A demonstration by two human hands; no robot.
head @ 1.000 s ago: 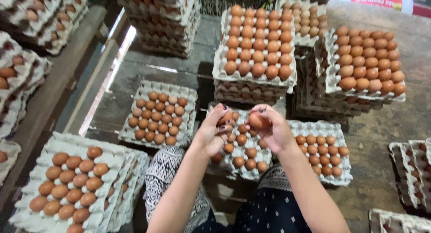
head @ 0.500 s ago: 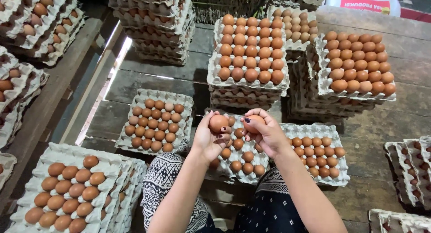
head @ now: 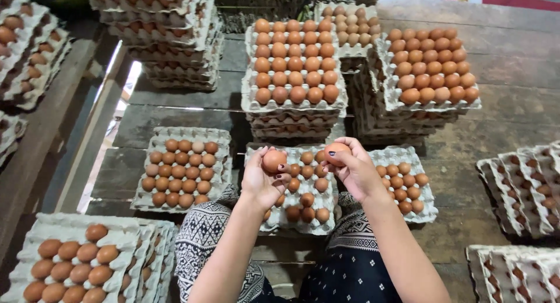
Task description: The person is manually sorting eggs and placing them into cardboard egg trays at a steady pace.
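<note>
My left hand (head: 262, 183) holds a brown egg (head: 274, 161) in its fingertips. My right hand (head: 353, 171) grips a second brown egg (head: 337, 153) beside it. Both hands hover just above a grey pulp egg tray (head: 256, 224) that is partly filled with brown eggs and lies on the wooden floor between my knees. My patterned trouser legs (head: 204, 239) frame the tray at the bottom of the view.
A nearly full tray (head: 149, 204) lies to the left, a partly filled one (head: 429, 212) to the right. Tall stacks of full trays (head: 294, 113) stand behind. More stacks line the left edge, and trays (head: 513, 189) stand at the right.
Both hands, each with an egg, have shifted slightly lower and closer over the middle tray. The view has tilted a little.
</note>
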